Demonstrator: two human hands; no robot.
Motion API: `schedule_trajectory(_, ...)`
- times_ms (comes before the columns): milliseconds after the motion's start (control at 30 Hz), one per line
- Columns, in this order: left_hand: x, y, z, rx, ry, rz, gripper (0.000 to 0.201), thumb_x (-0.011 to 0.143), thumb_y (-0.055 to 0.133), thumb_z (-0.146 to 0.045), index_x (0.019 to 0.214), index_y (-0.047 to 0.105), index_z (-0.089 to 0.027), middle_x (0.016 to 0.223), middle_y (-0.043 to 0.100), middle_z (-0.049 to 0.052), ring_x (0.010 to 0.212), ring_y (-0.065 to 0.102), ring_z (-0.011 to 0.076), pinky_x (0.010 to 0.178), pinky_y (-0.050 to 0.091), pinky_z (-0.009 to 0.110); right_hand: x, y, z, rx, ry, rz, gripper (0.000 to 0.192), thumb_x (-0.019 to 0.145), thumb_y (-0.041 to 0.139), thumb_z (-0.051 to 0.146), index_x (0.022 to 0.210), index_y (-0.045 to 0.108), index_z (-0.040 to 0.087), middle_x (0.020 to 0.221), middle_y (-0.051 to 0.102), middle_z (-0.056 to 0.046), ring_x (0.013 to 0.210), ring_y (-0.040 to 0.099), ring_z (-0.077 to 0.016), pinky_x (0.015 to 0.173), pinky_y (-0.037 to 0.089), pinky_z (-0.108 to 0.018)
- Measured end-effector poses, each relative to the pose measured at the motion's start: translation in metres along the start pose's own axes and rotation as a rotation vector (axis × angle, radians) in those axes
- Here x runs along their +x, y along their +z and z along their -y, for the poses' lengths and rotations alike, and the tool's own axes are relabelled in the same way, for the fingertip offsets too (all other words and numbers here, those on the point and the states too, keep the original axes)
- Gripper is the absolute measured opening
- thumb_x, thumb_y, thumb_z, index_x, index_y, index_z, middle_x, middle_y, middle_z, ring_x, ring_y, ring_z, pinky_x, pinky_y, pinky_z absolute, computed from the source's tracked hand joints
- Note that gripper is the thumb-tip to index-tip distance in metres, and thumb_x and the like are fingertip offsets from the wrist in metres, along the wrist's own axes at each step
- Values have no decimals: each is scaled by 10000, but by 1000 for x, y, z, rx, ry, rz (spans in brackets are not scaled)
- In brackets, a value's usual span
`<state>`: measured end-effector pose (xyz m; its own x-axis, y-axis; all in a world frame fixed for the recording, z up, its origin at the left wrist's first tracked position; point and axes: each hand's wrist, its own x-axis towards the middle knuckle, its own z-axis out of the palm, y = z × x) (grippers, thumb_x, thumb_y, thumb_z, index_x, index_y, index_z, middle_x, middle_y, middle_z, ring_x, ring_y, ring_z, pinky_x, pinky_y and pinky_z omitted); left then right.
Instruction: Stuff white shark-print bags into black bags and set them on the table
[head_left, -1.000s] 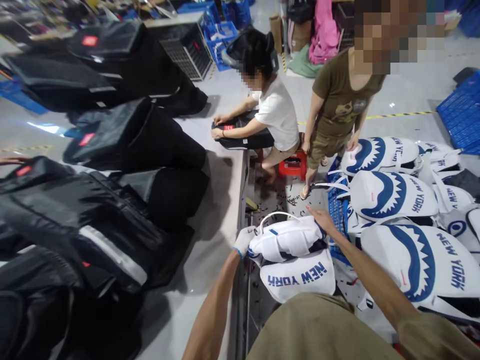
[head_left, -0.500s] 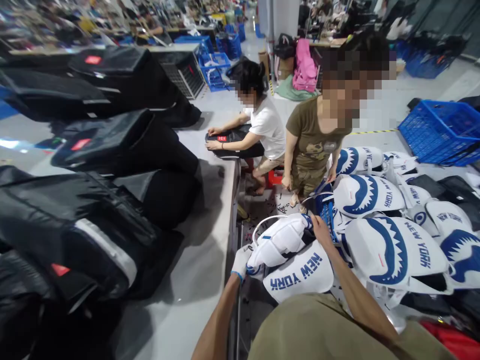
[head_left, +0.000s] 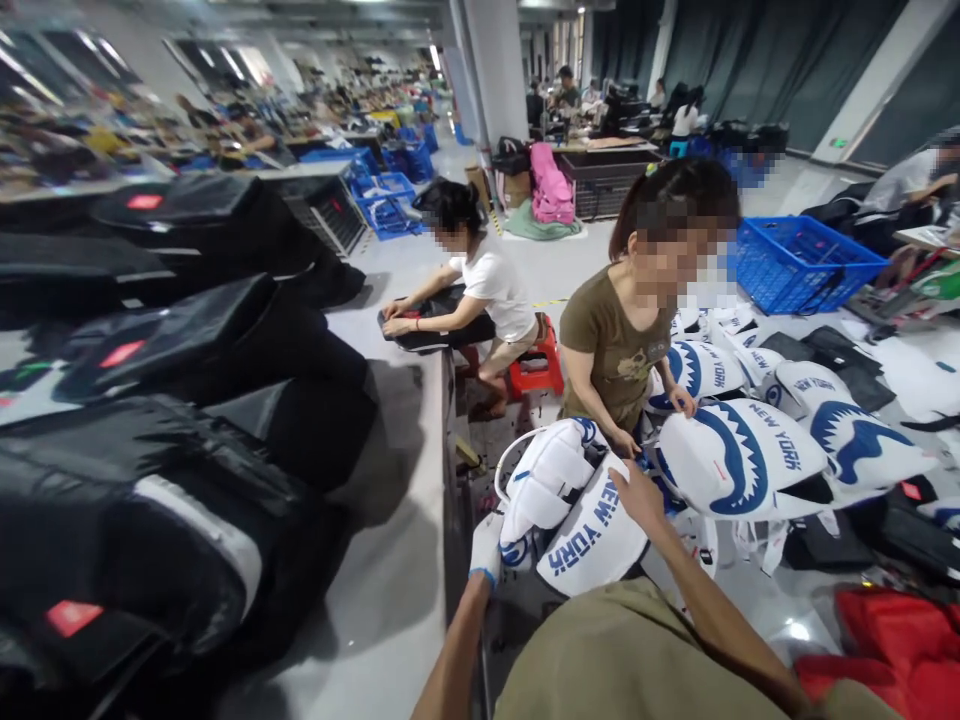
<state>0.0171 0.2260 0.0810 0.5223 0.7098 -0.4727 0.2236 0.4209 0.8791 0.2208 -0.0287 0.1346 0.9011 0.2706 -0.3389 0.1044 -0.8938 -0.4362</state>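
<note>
I hold a white backpack (head_left: 546, 490) with blue "NEW YORK" lettering in front of my body, beside the table edge. Its padded side faces up and a lettered flap hangs toward me. My left hand (head_left: 487, 545), in a white glove with a blue cuff, is closed on the bag's left end; its fingertips are partly hidden. Bare, my right hand (head_left: 636, 497) grips the far right edge near the lettering. Just beyond the bag, a co-worker's hand (head_left: 624, 443) reaches low, while their other hand touches a white shark-mouth bag (head_left: 739, 460) on the pile.
Black bags (head_left: 300, 430) cover much of the pale table (head_left: 409, 440) on my left. Another person in a white shirt (head_left: 499, 285) handles a black bag at its far end, by a red stool (head_left: 538, 360). A blue crate (head_left: 810, 265) stands beyond the white pile; red fabric (head_left: 892, 640) lies at lower right.
My view has tilted up and turned right. Both hands still hold the white backpack, its flap now more steeply angled. The co-worker has bent toward the pile, one hand now on a bag.
</note>
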Motion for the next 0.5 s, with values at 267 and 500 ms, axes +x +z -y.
schedule_trajectory(267,3,-11,5,-16,-51,-32,427,497,846,-525,713,741,-171,738,749,74,761,622,252,734,512,380,-22,-20,26,-31,-84,-43,446,1170,454,455,1426,651,148,1283,811,-179,1239,758,-317,954,479,-360)
schedule_trajectory(500,16,-24,3,-3,2,-38,288,654,816,-378,838,790,-158,906,825,123,987,729,338,910,578,418,-33,-14,36,22,-67,-120,312,1134,554,443,1261,721,213,1297,813,-168,1273,746,-305,1062,480,-332)
